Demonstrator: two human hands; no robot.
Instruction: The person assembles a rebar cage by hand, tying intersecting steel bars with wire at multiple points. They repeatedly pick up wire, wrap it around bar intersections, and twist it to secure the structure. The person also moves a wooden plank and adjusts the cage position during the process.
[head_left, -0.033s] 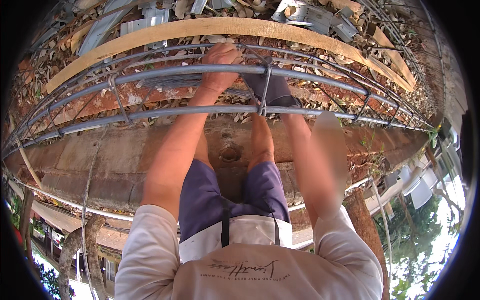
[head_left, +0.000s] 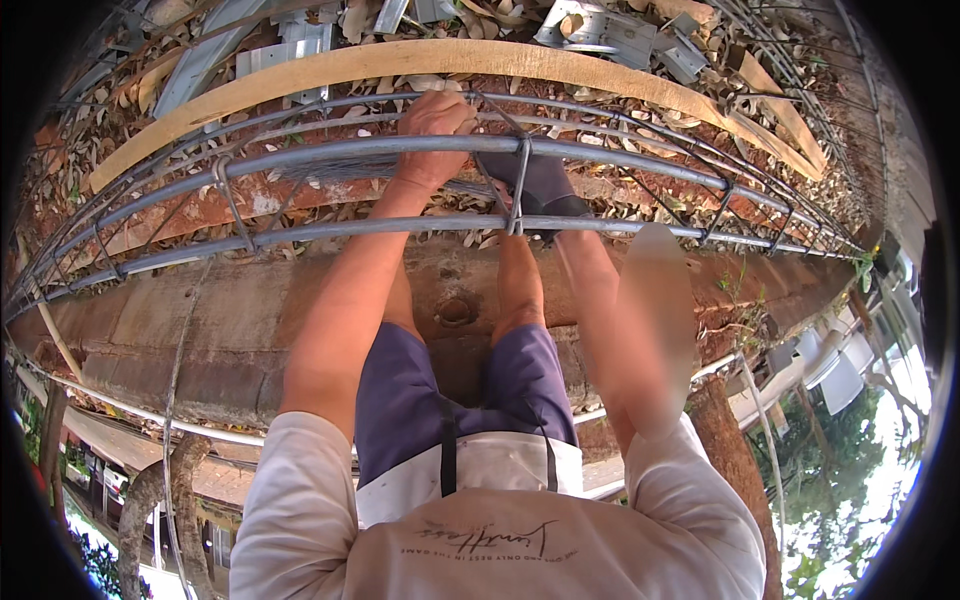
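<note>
A long cage of grey steel rods (head_left: pixel 340 148) with bent stirrups lies across in front of me. My bare left hand (head_left: pixel 437 120) is closed in a fist at its far rods, with the forearm passing over the nearer ones; what lies inside the fingers is hidden. A dark grey glove covers my right hand (head_left: pixel 540 178), which sits among the rods just right of the left hand. One stirrup (head_left: pixel 518 190) crosses in front of that glove. Its fingers are mostly concealed, so neither their grip nor any held item shows.
A pale wooden plank (head_left: pixel 300 72) lies beyond the cage. Past it, bent metal pieces (head_left: pixel 600 32) rest among dry leaves. Thin wires (head_left: pixel 345 166) lie beneath the rods at left. Closer to me runs a brown ledge (head_left: pixel 240 310), and more rods stand at far right.
My left hand sits slightly further left and lower in view. The gloved right hand has shifted a little left and nearer me, and the stirrup beside it leans differently.
</note>
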